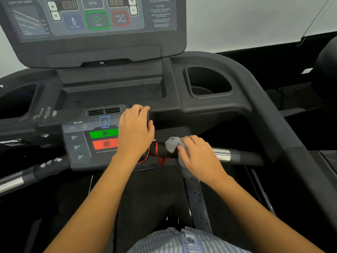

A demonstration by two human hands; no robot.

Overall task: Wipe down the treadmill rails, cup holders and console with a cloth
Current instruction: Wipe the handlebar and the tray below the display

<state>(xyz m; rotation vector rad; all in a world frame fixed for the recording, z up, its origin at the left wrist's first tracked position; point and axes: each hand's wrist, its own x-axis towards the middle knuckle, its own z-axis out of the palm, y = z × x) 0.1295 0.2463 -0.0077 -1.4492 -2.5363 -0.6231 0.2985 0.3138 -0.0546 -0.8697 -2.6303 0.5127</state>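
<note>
My right hand (197,152) grips a grey cloth (174,143) wrapped over the black right handlebar (237,157), just left of its chrome band (221,154). My left hand (135,130) curls over the right end of the lower control panel (87,143), fingers round its top edge. A red cord (156,154) is looped round the bar between my hands. The upper console (94,24) stands tilted at the top. The right cup holder (207,83) lies behind my hands and the left cup holder (16,101) at the far left.
The right side rail (273,125) sweeps down from the console toward the lower right. The left handlebar (21,177) with a chrome band sticks out at lower left. The dark treadmill belt (145,198) lies below. A white wall stands behind the machine.
</note>
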